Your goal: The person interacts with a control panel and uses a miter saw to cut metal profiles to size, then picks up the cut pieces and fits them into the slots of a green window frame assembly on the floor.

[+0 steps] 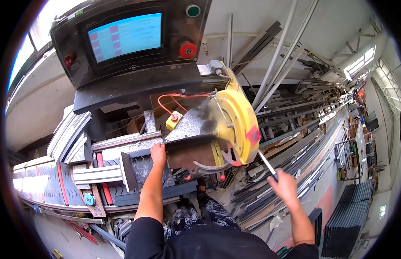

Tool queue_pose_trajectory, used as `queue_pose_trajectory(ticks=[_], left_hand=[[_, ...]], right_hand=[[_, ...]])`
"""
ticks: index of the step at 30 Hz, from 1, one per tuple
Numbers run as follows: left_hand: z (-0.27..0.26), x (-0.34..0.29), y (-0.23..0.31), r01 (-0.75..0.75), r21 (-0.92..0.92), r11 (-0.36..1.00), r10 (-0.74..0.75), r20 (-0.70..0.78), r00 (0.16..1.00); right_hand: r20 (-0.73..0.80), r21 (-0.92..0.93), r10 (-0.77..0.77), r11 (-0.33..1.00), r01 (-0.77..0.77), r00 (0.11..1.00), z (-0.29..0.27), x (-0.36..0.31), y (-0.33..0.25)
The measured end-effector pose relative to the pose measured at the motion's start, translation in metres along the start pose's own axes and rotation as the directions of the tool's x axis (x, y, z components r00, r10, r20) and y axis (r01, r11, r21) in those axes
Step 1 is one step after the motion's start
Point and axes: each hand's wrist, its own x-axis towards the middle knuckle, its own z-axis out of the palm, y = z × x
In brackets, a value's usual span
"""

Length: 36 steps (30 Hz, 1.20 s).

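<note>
OK so you've got two hands on the job, one each side of the saw. Your right hand [284,185] is wrapped around the single handle [267,163] that sticks out of the yellow saw head [243,123]: fingers curled in, proper grip. Your left hand [158,154] is over on the dark bar [189,143], fingers bunched at its edge. Can't tell if you're really pinching it or just pressing on it, since the fingertips are hidden. That one bar runs from your left hand across to the saw head, low in front of the grey metal plate [185,126].

Count on the saw: one yellow head, one pink patch [253,134] on its cover, and two small red knobs [222,178] down below near your feet. Just left of the head there's one yellow box [171,124] with a red cable [183,94] looping up from it.

Up top you've got one control panel [142,74] with one lit blue screen [125,36], one green button [192,11] and two red controls, a big one [188,50] on the right and a smaller one [69,60] on the left.

On the bench to your left sits one blue tape measure [89,199], well apart from your left hand. Way off right, one stack of dark ribbed lengths [347,218]; too many pieces to count.
</note>
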Motion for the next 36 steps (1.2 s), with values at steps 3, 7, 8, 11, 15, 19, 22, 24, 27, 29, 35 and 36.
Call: queue_pose_trajectory(ticks=[3, 7, 8, 11, 15, 19, 22, 24, 27, 29, 35, 36], left_hand=[[0.002, 0.001, 0.001, 0.017, -0.005, 1.0, -0.017, 0.037, 0.999], [0.009, -0.005, -0.003, 0.013, -0.043, 0.999, -0.017, -0.085, 0.996], [0.007, -0.008, -0.001, 0.026, -0.048, 0.998, -0.029, -0.062, 0.998], [0.0, -0.03, -0.006, 0.057, 0.006, 0.998, -0.055, -0.159, 0.986], [-0.042, -0.103, 0.01, 0.126, -0.058, 0.99, -0.136, -0.213, 0.967], [-0.079, -0.199, 0.044, 0.243, -0.245, 0.939, -0.292, -0.186, 0.938], [-0.1, -0.271, 0.078, 0.489, -0.273, 0.828, -0.532, -0.11, 0.84], [-0.102, -0.311, 0.105, 0.645, -0.284, 0.71, -0.689, -0.09, 0.719], [-0.102, -0.363, 0.152, 0.823, -0.295, 0.486, -0.866, -0.038, 0.498], [-0.1, -0.394, 0.192, 0.893, -0.313, 0.324, -0.941, -0.01, 0.338], [-0.075, -0.43, 0.255, 0.898, -0.403, 0.177, -0.969, 0.086, 0.23], [-0.074, -0.43, 0.255, 0.883, -0.431, 0.188, -0.971, 0.053, 0.233]], right_hand=[[-0.038, -0.161, -0.044, 0.986, 0.037, 0.998, -0.08, 0.029, -0.035], [-0.104, -0.41, -0.218, 0.898, 0.158, 0.97, -0.148, 0.078, -0.065], [-0.194, -0.368, -0.285, 0.908, 0.199, 0.939, -0.154, 0.088, -0.066], [-0.055, -0.375, -0.413, 0.852, 0.365, 0.909, -0.153, 0.092, -0.069], [-0.799, -0.406, -0.523, 0.834, 0.374, 0.298, -0.092, 0.073, -0.089], [-0.65, 0.186, -0.678, 0.297, 0.937, 0.344, 0.058, 0.052, -0.161], [-0.424, 0.323, -0.798, 0.309, 0.895, 0.429, 0.2, 0.112, -0.219], [-0.302, 0.209, -0.844, 0.394, 0.895, 0.443, 0.264, 0.146, -0.252], [-0.123, -0.047, -0.897, 0.433, 0.9, 0.425, 0.315, 0.18, -0.28], [-0.099, -0.183, -0.923, 0.383, 0.905, 0.371, 0.329, 0.175, -0.293], [0.051, -0.408, -0.897, 0.382, 0.829, 0.439, 0.363, 0.194, -0.307], [0.107, -0.405, -0.906, 0.336, 0.851, 0.409, 0.362, 0.202, -0.307]])
